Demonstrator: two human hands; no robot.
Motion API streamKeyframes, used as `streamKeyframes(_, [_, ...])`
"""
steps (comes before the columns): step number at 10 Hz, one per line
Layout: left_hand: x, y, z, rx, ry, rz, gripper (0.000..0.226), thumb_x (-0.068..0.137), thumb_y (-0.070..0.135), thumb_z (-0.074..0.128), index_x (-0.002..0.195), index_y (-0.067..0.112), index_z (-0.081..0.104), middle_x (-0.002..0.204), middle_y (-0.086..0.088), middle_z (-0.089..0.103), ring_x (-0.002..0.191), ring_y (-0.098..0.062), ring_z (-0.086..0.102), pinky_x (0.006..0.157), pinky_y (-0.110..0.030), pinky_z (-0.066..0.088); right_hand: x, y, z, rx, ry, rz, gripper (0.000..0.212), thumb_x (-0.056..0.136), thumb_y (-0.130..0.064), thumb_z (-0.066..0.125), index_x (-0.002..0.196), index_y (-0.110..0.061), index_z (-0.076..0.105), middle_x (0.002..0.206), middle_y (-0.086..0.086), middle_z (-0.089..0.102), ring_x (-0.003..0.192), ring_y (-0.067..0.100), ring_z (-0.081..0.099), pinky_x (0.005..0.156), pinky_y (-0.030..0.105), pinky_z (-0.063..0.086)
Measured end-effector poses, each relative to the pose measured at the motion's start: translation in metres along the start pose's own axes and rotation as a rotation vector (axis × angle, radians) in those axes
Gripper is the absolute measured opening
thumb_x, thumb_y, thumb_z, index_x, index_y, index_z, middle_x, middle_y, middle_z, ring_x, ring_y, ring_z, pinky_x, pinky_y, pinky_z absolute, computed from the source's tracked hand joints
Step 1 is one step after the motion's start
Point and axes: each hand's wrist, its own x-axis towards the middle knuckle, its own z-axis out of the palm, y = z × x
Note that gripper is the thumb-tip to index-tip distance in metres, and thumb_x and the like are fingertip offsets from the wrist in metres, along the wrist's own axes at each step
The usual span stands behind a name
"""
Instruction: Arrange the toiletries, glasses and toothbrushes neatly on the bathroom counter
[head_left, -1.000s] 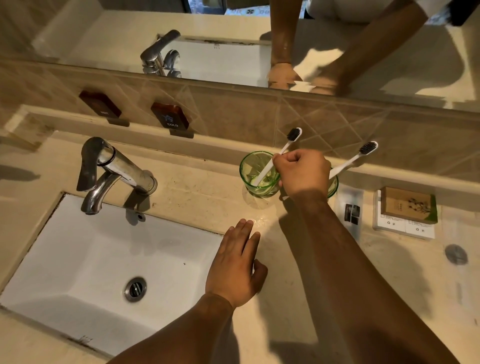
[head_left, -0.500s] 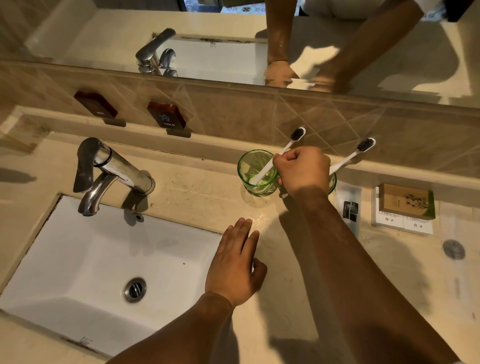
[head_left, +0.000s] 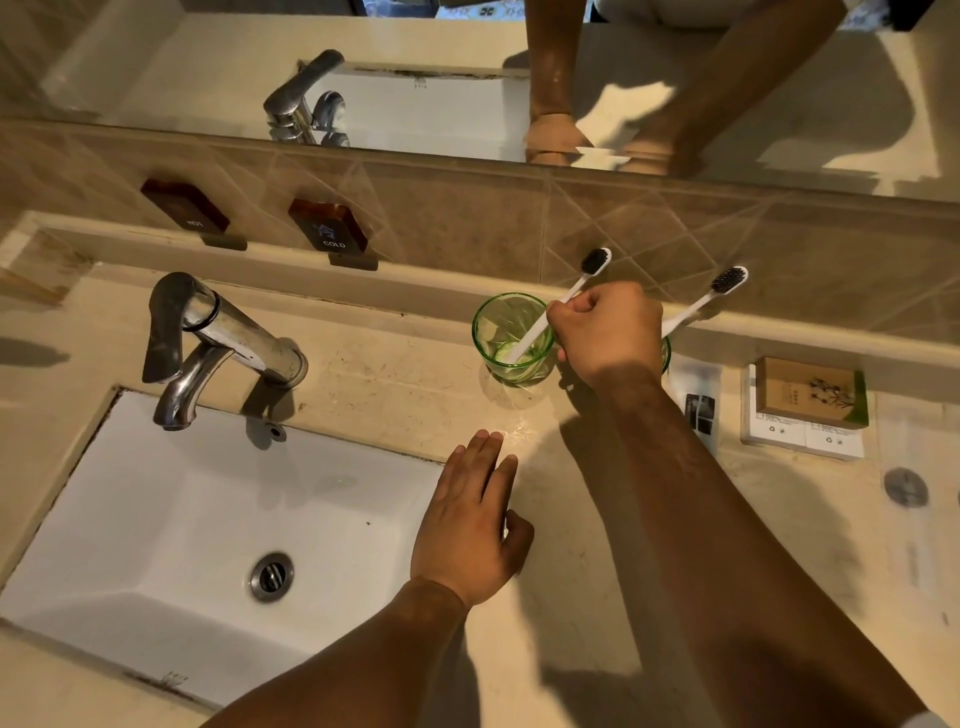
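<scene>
A green glass (head_left: 511, 338) stands on the beige counter behind the sink's right corner. Inside it leans a white toothbrush (head_left: 576, 286) with black bristles, and my right hand (head_left: 605, 332) pinches its handle just above the rim. A second green glass (head_left: 665, 356) is mostly hidden behind that hand; another white toothbrush (head_left: 709, 299) leans out of it to the right. My left hand (head_left: 470, 519) lies flat, fingers straight, on the counter at the sink's right edge. To the right lie a dark-printed sachet (head_left: 698, 410) and a brown box (head_left: 808, 392) stacked on white boxes (head_left: 802, 441).
The white basin (head_left: 171, 519) fills the lower left, with a chrome tap (head_left: 218, 338) behind it. Two dark hot and cold signs (head_left: 327, 226) stand on the ledge under the mirror. A round metal cap (head_left: 905, 487) sits in the counter at far right.
Almost nothing has moved. My right hand still grips the toothbrush in the left glass, and my left hand stays flat on the counter.
</scene>
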Motion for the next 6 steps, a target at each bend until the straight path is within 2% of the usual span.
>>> streamKeyframes(2, [0.0, 0.0, 0.0, 0.005, -0.012, 0.008, 0.063, 0.093, 0.047, 0.036, 0.15, 0.021, 0.04, 0.165, -0.002, 0.024, 0.154, -0.022, 0.015, 0.124, -0.044, 0.021, 0.001, 0.0, 0.0, -0.024, -0.011, -0.012, 0.029, 0.087, -0.031, 0.07, 0.065, -0.013, 0.073, 0.059, 0.007, 0.07, 0.062, 0.028, 0.07, 0.072, 0.043, 0.062])
streamKeyframes(4, [0.001, 0.002, 0.0, 0.018, 0.017, 0.006, 0.06, 0.093, 0.046, 0.038, 0.148, 0.022, 0.042, 0.164, -0.002, 0.027, 0.153, -0.022, 0.02, 0.123, -0.039, 0.017, -0.003, 0.0, 0.0, -0.001, -0.032, -0.02, 0.028, 0.087, -0.037, 0.074, 0.073, -0.013, 0.078, 0.065, 0.007, 0.073, 0.065, 0.028, 0.072, 0.075, 0.044, 0.062])
streamKeyframes(6, [-0.001, 0.002, 0.0, -0.018, 0.033, 0.014, 0.058, 0.09, 0.037, 0.039, 0.144, 0.017, 0.048, 0.161, -0.006, 0.035, 0.152, -0.024, 0.024, 0.121, -0.046, 0.029, -0.018, 0.008, -0.012, 0.034, 0.009, -0.044, 0.035, 0.089, -0.041, 0.069, 0.062, -0.018, 0.071, 0.06, 0.002, 0.07, 0.064, 0.026, 0.069, 0.072, 0.043, 0.06])
